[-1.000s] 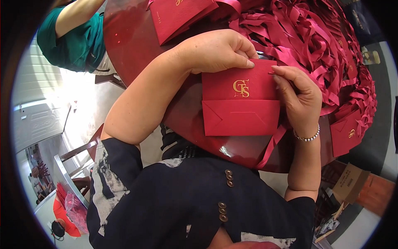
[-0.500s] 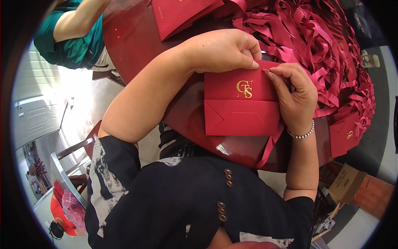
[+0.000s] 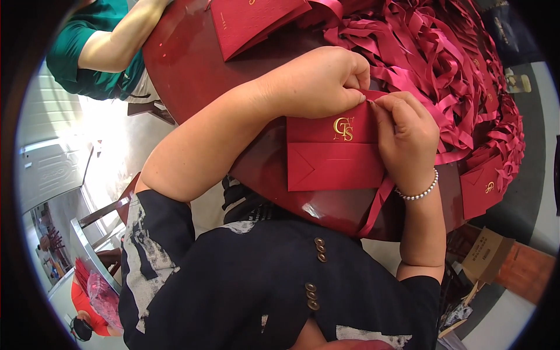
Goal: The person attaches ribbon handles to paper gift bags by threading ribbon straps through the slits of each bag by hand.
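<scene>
A red paper gift bag with a gold emblem lies flat at the table's near edge, its folded bottom toward me. At its top edge, the thumb and fingers of my left hand are closed in a pinch on a thin red ribbon. My right hand, with a beaded bracelet at the wrist, pinches the ribbon right beside the left fingertips and covers the bag's right side. The exact spot between the fingertips is partly hidden. Another length of ribbon hangs from beneath the right hand over the table edge.
A large heap of red ribbons and bags fills the table's right side. More red bags lie at the far side. A person in a green top sits at the far left. A cardboard box stands at the lower right.
Both hands have drawn closer together, the right shifting left until the fingertips nearly meet at the bag's top edge. The person in green has moved their forearm slightly.
</scene>
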A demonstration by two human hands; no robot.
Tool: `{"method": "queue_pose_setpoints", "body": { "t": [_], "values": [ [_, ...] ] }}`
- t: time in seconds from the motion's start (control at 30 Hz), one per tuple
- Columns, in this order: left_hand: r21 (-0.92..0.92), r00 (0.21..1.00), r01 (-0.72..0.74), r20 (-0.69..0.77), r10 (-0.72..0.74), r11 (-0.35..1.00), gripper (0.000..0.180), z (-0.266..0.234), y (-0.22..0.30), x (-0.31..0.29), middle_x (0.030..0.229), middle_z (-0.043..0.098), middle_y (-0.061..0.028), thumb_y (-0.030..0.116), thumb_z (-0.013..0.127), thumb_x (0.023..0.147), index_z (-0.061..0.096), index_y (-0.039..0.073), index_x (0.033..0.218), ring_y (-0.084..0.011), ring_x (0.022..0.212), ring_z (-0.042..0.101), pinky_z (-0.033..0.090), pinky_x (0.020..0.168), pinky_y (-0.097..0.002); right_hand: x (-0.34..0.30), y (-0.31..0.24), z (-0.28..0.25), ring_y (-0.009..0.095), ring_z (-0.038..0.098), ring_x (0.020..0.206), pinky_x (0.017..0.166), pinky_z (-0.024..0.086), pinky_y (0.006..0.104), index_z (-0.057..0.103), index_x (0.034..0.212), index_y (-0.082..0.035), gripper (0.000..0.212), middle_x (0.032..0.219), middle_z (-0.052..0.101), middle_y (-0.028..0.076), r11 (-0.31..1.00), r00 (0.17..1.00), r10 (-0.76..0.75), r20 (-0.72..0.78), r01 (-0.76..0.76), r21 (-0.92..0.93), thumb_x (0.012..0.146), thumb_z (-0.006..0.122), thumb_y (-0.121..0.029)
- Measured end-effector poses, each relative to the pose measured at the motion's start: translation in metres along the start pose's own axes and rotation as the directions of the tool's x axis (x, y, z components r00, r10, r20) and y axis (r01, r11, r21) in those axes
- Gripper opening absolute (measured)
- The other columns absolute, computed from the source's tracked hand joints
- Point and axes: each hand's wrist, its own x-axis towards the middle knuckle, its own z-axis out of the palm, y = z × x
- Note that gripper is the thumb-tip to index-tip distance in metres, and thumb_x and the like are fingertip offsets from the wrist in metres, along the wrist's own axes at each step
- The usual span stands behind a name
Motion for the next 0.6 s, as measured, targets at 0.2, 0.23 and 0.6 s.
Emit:
{"method": "queue_pose_setpoints", "body": {
  "t": [0.2,0.23,0.6],
  "values": [
    [0.206,0.97,-0.206,-0.088,0.227,0.957,0.01,0.013,0.0,0.001,0.069,0.066,-0.0138,0.001,0.064,0.082,0.06,-0.004,0.09,-0.0146,0.063,0.061,0.049,0.063,-0.0292,0.0,-0.017,0.003,0.031,0.064,0.075,0.064,0.052,0.0399,0.064,0.091,-0.001,0.009,0.085,0.064,0.013,0.952,0.994,-0.011,0.104,0.043,-0.302,0.082,0.066,0.002],
    [0.114,0.985,-0.141,-0.083,0.151,0.983,0.01,0.01,0.003,0.002,0.071,0.067,-0.0163,0.003,0.063,0.079,0.062,-0.004,0.087,-0.0214,0.065,0.064,0.05,0.063,-0.0328,0.001,-0.012,0.002,0.032,0.064,0.074,0.065,0.052,0.0391,0.065,0.091,0.0,0.008,0.084,0.065,0.013,0.989,0.998,0.019,0.063,-0.009,-0.149,0.083,0.066,0.002],
    [0.109,0.959,-0.281,-0.013,0.284,0.954,0.011,-0.003,0.006,-0.004,0.073,0.068,-0.014,0.001,0.065,0.081,0.06,-0.002,0.09,-0.0203,0.065,0.064,0.049,0.064,-0.0296,0.007,-0.011,-0.025,0.022,0.066,0.085,0.078,0.051,0.0301,0.069,0.09,0.002,0.013,0.092,0.069,0.011,0.974,0.978,0.137,0.155,-0.161,0.158,0.079,0.074,0.003]
  ]
}}
